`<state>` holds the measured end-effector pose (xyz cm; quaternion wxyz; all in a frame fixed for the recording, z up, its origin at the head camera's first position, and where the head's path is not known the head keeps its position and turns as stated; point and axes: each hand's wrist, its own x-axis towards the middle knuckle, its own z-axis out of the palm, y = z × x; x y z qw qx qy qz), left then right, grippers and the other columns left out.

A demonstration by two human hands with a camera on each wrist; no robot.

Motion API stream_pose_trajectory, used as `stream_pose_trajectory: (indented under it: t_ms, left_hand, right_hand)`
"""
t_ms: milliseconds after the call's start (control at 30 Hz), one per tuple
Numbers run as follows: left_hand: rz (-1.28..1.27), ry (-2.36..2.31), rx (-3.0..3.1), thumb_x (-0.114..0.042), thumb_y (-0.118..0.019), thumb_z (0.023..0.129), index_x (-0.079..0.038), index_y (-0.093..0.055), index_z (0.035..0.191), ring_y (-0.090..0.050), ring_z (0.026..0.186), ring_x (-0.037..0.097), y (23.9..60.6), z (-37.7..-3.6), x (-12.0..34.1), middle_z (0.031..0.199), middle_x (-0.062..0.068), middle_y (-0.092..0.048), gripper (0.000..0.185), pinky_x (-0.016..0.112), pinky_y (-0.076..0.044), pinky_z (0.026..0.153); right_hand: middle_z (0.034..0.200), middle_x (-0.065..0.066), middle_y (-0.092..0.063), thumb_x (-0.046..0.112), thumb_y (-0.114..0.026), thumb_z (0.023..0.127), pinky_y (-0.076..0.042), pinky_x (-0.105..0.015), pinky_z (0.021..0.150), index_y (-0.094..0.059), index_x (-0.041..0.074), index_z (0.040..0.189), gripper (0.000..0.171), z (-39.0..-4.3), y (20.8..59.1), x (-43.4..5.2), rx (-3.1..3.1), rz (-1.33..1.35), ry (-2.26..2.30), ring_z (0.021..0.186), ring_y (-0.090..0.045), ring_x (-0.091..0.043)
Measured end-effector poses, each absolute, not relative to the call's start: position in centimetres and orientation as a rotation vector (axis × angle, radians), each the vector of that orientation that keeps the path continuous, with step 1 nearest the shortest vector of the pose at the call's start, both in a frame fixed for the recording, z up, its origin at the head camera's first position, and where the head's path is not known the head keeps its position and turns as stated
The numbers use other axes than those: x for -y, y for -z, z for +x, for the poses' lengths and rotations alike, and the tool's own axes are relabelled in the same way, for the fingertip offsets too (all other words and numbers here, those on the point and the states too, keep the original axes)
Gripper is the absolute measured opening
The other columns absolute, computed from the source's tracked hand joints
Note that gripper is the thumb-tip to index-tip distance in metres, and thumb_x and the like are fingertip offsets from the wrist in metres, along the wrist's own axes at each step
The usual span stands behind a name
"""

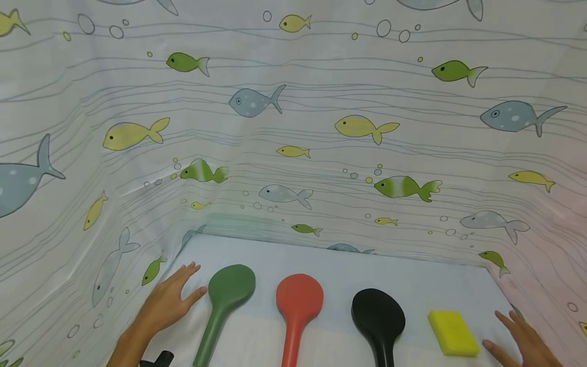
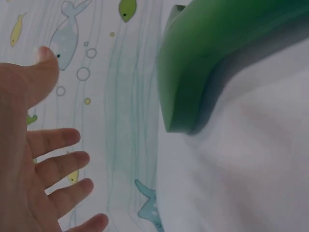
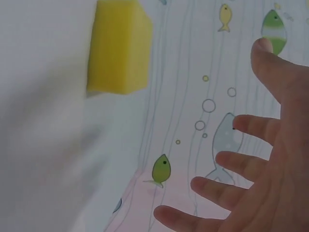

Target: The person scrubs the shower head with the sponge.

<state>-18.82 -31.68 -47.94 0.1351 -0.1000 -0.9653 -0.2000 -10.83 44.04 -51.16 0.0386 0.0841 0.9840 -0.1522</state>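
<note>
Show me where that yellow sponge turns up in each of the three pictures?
Head view: the yellow sponge lies at lower right on the white surface, beside the right hand.
Left wrist view: not in it; only the green spoon and the left hand show.
Right wrist view: the sponge is at top left, apart from the spread fingers.
Shared landmark: the fish-print cloth.

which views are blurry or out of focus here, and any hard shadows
Head view: sharp, evenly lit, only faint shadows under the green spoon. Left wrist view: that spoon looms close and soft. Right wrist view: the yellow sponge is blurred, and so is the white surface below it.
</note>
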Motion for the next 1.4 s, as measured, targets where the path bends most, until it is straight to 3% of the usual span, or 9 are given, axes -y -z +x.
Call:
stream_pose_trajectory:
  t_ms: [200,467,800,1167,1400]
  left_hand:
    - [-0.191,0.709,2.833,-0.048,-0.061,0.097,-0.004,-0.057,0.137,-0.054,0.126,0.045,48.8,-18.5,31.5,0.139,0.022,-0.058,0.060,0.061,-0.046,0.098]
    - [-0.104,0.872,2.946,-0.046,-0.064,0.096,-0.003,-0.057,0.137,-0.065,0.111,0.036,50.1,-18.0,31.1,0.136,0.022,-0.059,0.060,0.048,-0.057,0.083]
    - [-0.065,1.014,2.969,-0.043,-0.064,0.096,-0.001,-0.057,0.136,-0.067,0.111,0.035,50.7,-17.7,30.4,0.131,0.020,-0.064,0.059,0.048,-0.057,0.086]
    - [0.031,1.372,2.925,-0.039,-0.062,0.098,-0.001,-0.055,0.139,-0.069,0.099,0.021,52.1,-17.6,29.6,0.130,0.018,-0.064,0.056,0.024,-0.057,0.067]
    - [0.043,1.556,2.868,-0.031,-0.064,0.098,0.002,-0.043,0.146,-0.070,0.090,0.019,52.7,-17.4,29.4,0.129,0.025,-0.060,0.062,0.027,-0.060,0.066]
  right_hand:
    - [0.141,-0.049,-0.022,0.066,-0.052,0.094,-0.031,-0.083,0.090,-0.027,-0.012,0.146,0.097,-11.6,51.9,-43.5,-3.035,0.161,0.445,0.120,-0.029,-0.064]
    - [0.137,-0.047,-0.029,0.063,-0.056,0.094,-0.036,-0.080,0.088,-0.029,-0.012,0.145,0.095,-12.0,52.7,-42.6,-3.046,0.084,0.462,0.118,-0.035,-0.060]
    - [0.141,-0.047,-0.024,0.075,-0.055,0.086,-0.037,-0.079,0.088,-0.029,-0.008,0.146,0.106,-12.2,52.8,-41.9,-2.915,0.198,0.419,0.123,-0.032,-0.066]
    - [0.141,-0.047,-0.025,0.072,-0.058,0.086,-0.039,-0.078,0.087,-0.029,-0.008,0.145,0.103,-12.6,53.4,-41.1,-2.917,0.171,0.436,0.122,-0.033,-0.066]
    - [0.140,-0.048,-0.026,0.067,-0.060,0.089,-0.041,-0.079,0.086,-0.031,-0.008,0.144,0.098,-12.8,52.8,-39.9,-2.943,0.125,0.448,0.120,-0.035,-0.068]
